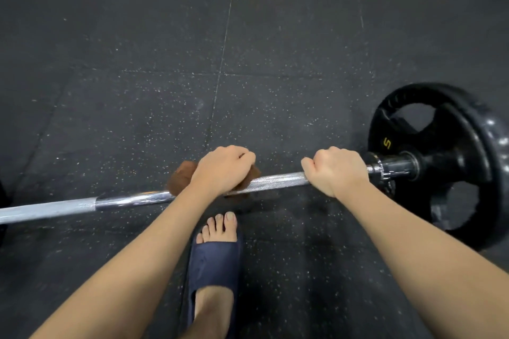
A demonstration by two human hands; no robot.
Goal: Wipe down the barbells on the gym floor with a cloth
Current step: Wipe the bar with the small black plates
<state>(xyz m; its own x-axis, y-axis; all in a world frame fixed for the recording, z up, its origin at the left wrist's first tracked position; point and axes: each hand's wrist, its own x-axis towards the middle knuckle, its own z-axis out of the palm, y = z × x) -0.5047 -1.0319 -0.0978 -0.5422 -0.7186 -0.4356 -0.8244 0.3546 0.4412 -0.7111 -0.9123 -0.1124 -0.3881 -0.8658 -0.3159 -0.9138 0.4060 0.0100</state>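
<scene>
The left hand (223, 169) curled round a brown cloth (180, 177) wrapped on the barbell (132, 199), which lay across the floor (137, 63). The right hand (336, 170) gripped it bare near the plate (446, 162) marked 5.

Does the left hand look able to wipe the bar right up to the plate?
Probably not yet: the right hand grips the bar between the cloth and the plate, blocking that stretch.

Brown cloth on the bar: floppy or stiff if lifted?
Probably floppy: the brown cloth bunches around the bar under the left hand. Likely light for its size, being crumpled fabric. Unlikely to roll.
</scene>
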